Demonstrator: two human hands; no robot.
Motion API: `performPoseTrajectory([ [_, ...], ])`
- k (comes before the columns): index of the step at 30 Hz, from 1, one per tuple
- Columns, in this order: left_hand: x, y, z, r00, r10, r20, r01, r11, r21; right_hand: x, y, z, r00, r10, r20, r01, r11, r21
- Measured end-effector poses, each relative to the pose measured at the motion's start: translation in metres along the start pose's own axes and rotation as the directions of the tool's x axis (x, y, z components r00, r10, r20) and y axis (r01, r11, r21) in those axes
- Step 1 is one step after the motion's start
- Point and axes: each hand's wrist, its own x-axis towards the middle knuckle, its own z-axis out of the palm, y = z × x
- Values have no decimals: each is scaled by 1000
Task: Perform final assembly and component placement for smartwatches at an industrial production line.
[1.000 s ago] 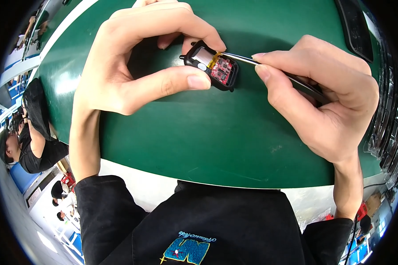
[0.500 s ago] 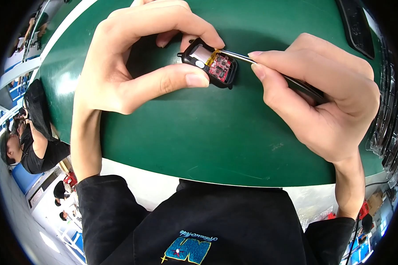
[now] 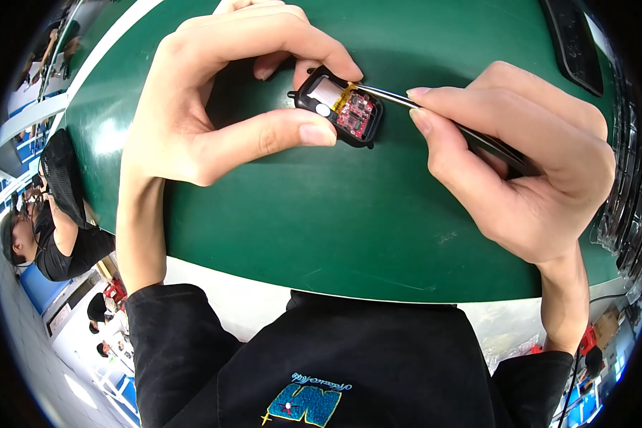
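Note:
Between the thumb and fingers of my left hand (image 3: 192, 107) is a small black device housing (image 3: 302, 97), lying open-faced with its inside up. A red circuit board (image 3: 357, 116) fills its right part. Beside the board lie a silver-grey block (image 3: 326, 93), amber tape (image 3: 344, 97) and a round white disc (image 3: 323, 110). My right hand (image 3: 531, 157) is closed around slim metal tweezers (image 3: 389, 95) with a dark rear part. Their tip is at the housing's upper edge by the amber tape, next to my left fingertip. Whether the tip pinches anything is too small to tell.
A green table top (image 3: 321, 228) lies under both hands. At the far right is a black curved object (image 3: 574, 46). Clear plastic packaging with dark strips (image 3: 624, 192) lines the right edge. A person in black (image 3: 68, 239) sits at the left, beside a black mesh chair back (image 3: 60, 178).
My right hand and the tweezers have shifted slightly right and down. The left hand and the housing have barely moved.

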Motion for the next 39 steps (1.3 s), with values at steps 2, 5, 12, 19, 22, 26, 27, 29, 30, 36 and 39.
performPoseTrajectory([
  [2, 1, 0, 0, 1000, 1, -2, -1, 1000, 1, 1, 0, -1, 1000, -13, -2, 13, 1000, -6],
  [5, 2, 3, -3, 1000, -7, 9, 7, 1000, 1, 1, 2, -1, 999, -50, -6, 50, 999, -18],
  [12, -2, 1, -1, 1000, -4, 3, 4, 1000, -16, -1, 4, 0, 998, -59, -8, 60, 998, 12],
  [19, 2, 2, -2, 1000, 7, 12, -7, 1000, 11, -5, 10, 7, 990, -125, -64, 124, 992, -14],
  [22, 1, 3, -1, 1000, -1, 3, 1, 1000, -3, -9, 14, 14, 971, -207, -121, 204, 978, -37],
  [26, 0, 2, 5, 1000, -18, -13, 17, 999, -31, -7, 4, 4, 993, -101, -60, 98, 994, -49],
  [27, 0, 5, 6, 999, -31, -33, 30, 999, -30, -5, 4, -3, 994, -95, -62, 92, 995, -42],
  [29, -1, 11, 8, 995, -64, -74, 63, 998, -21, -5, 5, -12, 995, -27, -99, 27, 1000, 0],
  [30, -1, 11, 10, 995, -54, -78, 53, 998, -15, -4, 4, -15, 994, 35, -100, -31, 999, 37],
  [36, 6, 15, 14, 995, 23, -101, -11, 994, 111, -1, 15, -15, 978, 70, -197, -58, 996, 66],
  [39, 9, 14, 16, 992, 2, -128, 13, 994, 112, 1, 18, -15, 962, 66, -264, -44, 995, 90],
])
